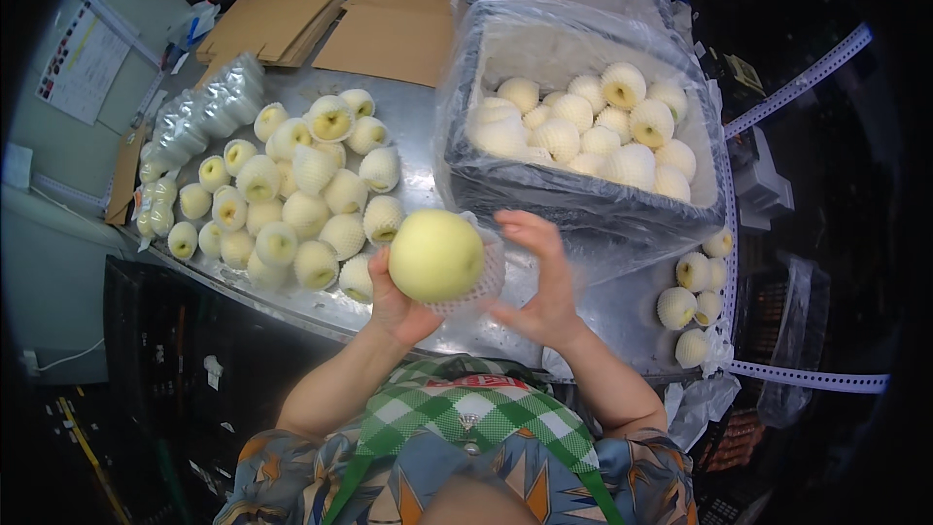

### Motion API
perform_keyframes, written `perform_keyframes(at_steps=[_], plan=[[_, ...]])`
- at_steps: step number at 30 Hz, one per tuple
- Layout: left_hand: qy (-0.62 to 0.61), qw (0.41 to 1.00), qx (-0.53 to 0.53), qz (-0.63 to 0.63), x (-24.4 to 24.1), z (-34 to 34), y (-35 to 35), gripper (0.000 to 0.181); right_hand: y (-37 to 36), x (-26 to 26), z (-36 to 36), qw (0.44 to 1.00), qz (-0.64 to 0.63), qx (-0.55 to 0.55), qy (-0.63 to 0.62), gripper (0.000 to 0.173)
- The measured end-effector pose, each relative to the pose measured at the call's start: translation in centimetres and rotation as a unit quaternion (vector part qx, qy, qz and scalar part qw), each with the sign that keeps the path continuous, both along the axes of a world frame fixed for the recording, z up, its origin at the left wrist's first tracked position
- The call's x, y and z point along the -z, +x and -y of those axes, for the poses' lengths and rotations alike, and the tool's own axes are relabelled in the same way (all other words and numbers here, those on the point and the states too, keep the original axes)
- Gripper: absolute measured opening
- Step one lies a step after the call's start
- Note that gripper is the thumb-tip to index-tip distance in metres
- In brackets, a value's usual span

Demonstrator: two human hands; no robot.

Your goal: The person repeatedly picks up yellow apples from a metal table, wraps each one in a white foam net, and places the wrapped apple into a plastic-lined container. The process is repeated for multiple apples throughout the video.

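My left hand [401, 310] is closed around a round, pale yellow-green pear [436, 255], held up above the near edge of the metal table. A white foam net sleeve [490, 275] covers the pear's right side and leaves the rest bare. My right hand [543, 284], slightly blurred, is just right of the sleeve with thumb and fingers spread. Whether its thumb touches the net cannot be made out. To the left lies a heap of similar fruit in foam nets [306, 213].
A plastic-lined foam box [576, 205] holds netted fruit, behind my right hand. Flattened cardboard [393, 33] and stacked clear plastic trays [208, 108] lie at the back left. Several netted fruits [678, 308] sit by a perforated metal post [731, 233] at right.
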State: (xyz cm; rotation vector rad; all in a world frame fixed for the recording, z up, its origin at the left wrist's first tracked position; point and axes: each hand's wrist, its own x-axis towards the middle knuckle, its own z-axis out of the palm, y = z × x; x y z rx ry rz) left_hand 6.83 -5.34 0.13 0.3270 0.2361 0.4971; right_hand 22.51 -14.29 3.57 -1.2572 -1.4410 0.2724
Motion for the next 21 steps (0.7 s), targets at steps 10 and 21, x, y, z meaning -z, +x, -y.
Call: perform_keyframes(at_steps=[10, 21], plan=[[0.234, 0.947, -0.048, -0.217, 0.7, -0.3, 0.0, 0.055, -0.4, 4.4, 1.0, 0.718, -0.632, -0.246, -0.157, 0.068], [0.611, 0.759, 0.040, -0.224, -2.7, -1.1, 0.3, 0.081, 1.0, 3.4, 0.4, 0.725, -0.527, -0.208, -0.392, 0.072]])
